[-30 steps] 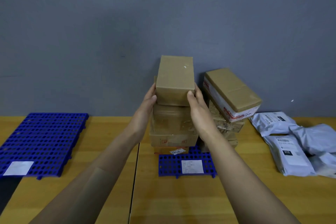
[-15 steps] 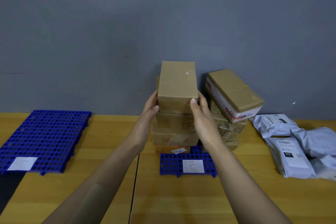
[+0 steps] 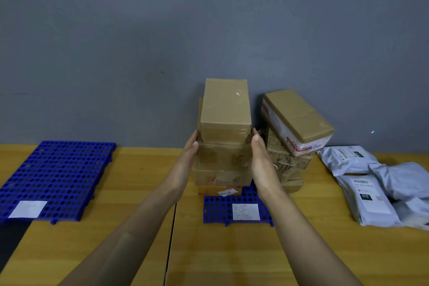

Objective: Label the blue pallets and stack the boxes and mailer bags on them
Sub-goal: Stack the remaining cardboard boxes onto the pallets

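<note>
A plain brown box (image 3: 225, 102) sits on top of a stack of boxes (image 3: 221, 169) on the middle blue pallet (image 3: 218, 209), which has a white label (image 3: 246, 211) at its front. My left hand (image 3: 189, 155) and my right hand (image 3: 261, 158) flank the stack with flat fingers, only the fingertips touching the top box's lower corners. A second stack to the right carries a tilted box with red print (image 3: 294, 118). Grey mailer bags (image 3: 366, 202) lie on the table at the right. Another blue pallet (image 3: 60, 174) with a white label (image 3: 27, 209) lies at the left with nothing on it.
The wooden table (image 3: 209, 251) has a seam down its middle and meets a grey wall behind the stacks. At the lower left the tabletop ends, and the left pallet's front corner hangs over a dark gap (image 3: 11, 239).
The top box came down onto the stack. Both hands slid lower along its sides and their thumbs left its front face.
</note>
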